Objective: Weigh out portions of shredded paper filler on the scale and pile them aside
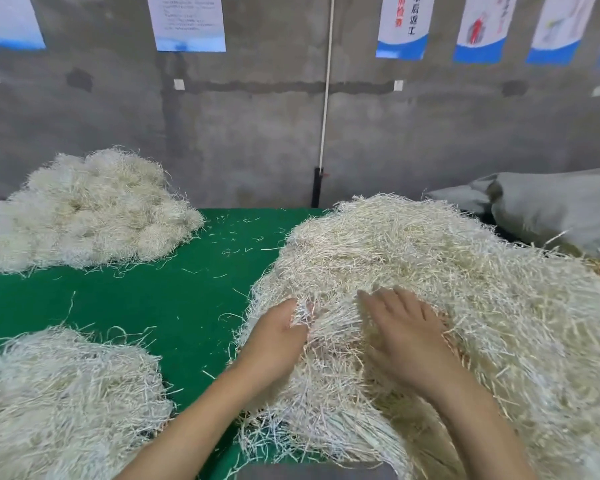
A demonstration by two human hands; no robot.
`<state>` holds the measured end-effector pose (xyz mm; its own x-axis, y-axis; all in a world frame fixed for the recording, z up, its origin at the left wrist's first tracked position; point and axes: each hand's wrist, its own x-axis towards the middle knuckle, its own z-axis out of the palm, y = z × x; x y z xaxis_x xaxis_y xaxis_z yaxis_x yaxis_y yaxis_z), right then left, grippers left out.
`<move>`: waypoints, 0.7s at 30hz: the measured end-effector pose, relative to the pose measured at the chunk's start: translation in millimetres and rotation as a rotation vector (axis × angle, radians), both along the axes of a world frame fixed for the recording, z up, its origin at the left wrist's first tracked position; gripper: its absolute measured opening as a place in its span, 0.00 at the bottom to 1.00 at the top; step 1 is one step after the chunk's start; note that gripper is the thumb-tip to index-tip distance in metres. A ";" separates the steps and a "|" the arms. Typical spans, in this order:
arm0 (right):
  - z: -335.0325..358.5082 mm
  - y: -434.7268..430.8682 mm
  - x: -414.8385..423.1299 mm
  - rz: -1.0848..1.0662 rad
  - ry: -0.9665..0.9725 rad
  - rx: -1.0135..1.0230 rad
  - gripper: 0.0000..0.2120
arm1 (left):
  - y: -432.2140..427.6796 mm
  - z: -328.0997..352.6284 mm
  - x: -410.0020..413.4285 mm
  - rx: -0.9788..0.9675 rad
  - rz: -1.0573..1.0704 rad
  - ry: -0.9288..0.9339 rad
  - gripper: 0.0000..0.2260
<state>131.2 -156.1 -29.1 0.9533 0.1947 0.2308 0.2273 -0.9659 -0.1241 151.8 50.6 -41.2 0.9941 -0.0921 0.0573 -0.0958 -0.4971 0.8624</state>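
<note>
The large loose heap of cream-white shredded paper filler [430,271] filled the right half of the frame, lying on the green cloth-covered table [153,306], and both hands were at its near-left flank. The left hand [278,337], just left of centre, had its fingers pushed into the strands at the heap's edge. The fingertips were buried, so whether they had closed on a tuft could not be told. The right hand [406,327], right of centre, lay flat on top with fingers straight and slightly spread, pressing on the paper rather than gripping it.

The relation that mattered was the tuft between the two hands. It sat directly between them, touching both, and its strands seemed to run roughly up and down the frame, away from the person. By my reading, the left hand was the one placed to draw a portion out toward the bare green patch at centre, while the right held the bulk down.

A rounded mound of clumped pale shredded paper [84,213] sat at upper left, well apart, and another flatter spread of the same paper [66,393] at lower left. No scale could be plainly made out.
</note>
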 end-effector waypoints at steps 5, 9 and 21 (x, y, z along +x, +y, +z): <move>-1.3 7.2 13.7 -0.004 -0.109 -0.115 0.08 | -0.4 -2.3 -13.7 0.335 -0.038 -0.154 0.33; 0.9 14.5 -8.6 0.059 -0.258 -0.071 0.12 | 11.1 -1.7 -20.2 0.615 -0.055 -0.201 0.28; 4.5 89.9 -73.7 0.236 -0.089 0.663 0.07 | -9.2 25.8 -58.7 -0.747 -0.076 0.212 0.18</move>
